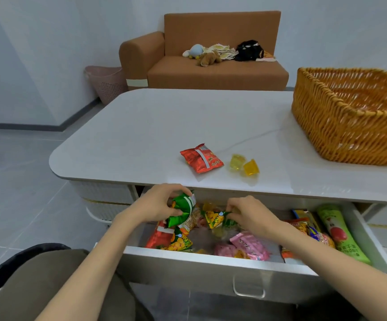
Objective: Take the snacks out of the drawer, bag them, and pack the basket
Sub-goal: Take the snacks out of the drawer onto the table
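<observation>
The drawer [211, 258] under the white table [164, 126] stands pulled out, holding several snack packets. My left hand [157, 202] grips a green snack packet [183, 210] lifted above the drawer's left part. My right hand [250, 214] pinches a yellow-and-green snack packet [215, 219] near the drawer's middle. On the tabletop lie a red snack packet [201, 158] and two yellow jelly cups [244, 164]. A woven wicker basket [340, 133] sits at the table's right end; I see nothing inside it.
Pink packets [249, 245], red and orange packets, and a long green pouch [340, 232] fill the drawer. A brown sofa [211, 70] with soft toys and a black bag stands behind the table. A pink bin [106, 82] is on the floor at the left.
</observation>
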### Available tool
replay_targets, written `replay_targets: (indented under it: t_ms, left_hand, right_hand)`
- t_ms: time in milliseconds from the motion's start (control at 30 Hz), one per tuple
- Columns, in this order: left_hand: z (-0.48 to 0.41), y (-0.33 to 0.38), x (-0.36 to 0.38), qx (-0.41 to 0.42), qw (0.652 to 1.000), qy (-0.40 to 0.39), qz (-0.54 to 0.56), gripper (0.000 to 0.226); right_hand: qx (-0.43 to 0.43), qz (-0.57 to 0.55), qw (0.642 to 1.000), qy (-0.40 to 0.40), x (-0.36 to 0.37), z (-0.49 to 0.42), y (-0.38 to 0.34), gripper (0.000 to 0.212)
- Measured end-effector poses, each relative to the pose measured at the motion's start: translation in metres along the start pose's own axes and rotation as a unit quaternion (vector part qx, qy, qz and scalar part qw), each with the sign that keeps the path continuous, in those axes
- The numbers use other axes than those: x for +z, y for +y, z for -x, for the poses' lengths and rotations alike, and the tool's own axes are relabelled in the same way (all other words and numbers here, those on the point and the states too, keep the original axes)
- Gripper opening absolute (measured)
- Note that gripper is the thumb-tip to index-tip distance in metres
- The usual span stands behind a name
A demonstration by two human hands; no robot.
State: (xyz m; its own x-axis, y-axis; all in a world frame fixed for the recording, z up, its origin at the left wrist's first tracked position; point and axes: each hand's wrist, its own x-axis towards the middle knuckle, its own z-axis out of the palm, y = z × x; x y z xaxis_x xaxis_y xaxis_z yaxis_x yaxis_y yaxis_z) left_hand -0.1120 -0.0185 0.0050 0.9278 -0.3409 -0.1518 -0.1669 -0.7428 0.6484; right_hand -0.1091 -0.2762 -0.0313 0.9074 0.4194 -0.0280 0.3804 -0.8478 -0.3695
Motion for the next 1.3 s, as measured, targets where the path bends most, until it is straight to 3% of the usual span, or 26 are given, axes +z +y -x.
replay_targets:
  t_ms: [133, 267, 467, 700, 800, 933, 1033, 1133, 1200, 1300]
  left_hand:
    - [0.015, 0.027, -0.029, 0.034, 0.986, 0.02, 0.162, 0.045]
    - [0.021, 0.04, -0.048, 0.036, 0.95, 0.116, 0.287, 0.044]
    - [-0.001, 0.032, -0.05, 0.004, 0.826, 0.296, 0.48, 0.046]
    - [-0.04, 0.006, -0.033, -0.067, 0.736, 0.441, 0.509, 0.048]
    - [-0.052, -0.004, -0.021, -0.09, 0.761, 0.468, 0.441, 0.05]
    - [-0.067, -0.014, -0.013, -0.09, 0.866, 0.407, 0.276, 0.052]
    - [-0.072, -0.013, -0.017, -0.129, 0.924, 0.334, 0.134, 0.06]
    - [-0.063, 0.001, -0.017, -0.113, 0.942, 0.315, 0.034, 0.065]
    - [-0.057, 0.01, -0.014, -0.07, 0.949, 0.292, -0.101, 0.062]
    - [-0.048, 0.018, 0.001, -0.058, 0.945, 0.203, -0.251, 0.063]
  right_hand:
    - [0.004, -0.112, 0.994, -0.003, -0.04, 0.011, -0.013, 0.008]
    - [0.033, -0.162, 0.983, 0.08, -0.081, 0.009, -0.018, 0.013]
    - [0.036, -0.133, 0.97, 0.2, -0.09, -0.011, -0.013, 0.007]
    - [0.029, -0.165, 0.956, 0.242, -0.036, -0.047, -0.005, 0.006]
    - [0.056, -0.204, 0.935, 0.283, -0.029, -0.062, 0.001, 0.008]
    - [0.088, -0.19, 0.932, 0.295, -0.025, -0.085, 0.01, 0.012]
    - [0.093, -0.204, 0.945, 0.239, -0.034, -0.093, 0.015, 0.039]
    - [0.085, -0.245, 0.929, 0.263, -0.044, -0.081, 0.018, 0.07]
    - [0.088, -0.222, 0.924, 0.3, -0.043, -0.068, 0.019, 0.069]
    - [0.044, -0.094, 0.941, 0.323, -0.026, -0.049, 0.018, 0.054]
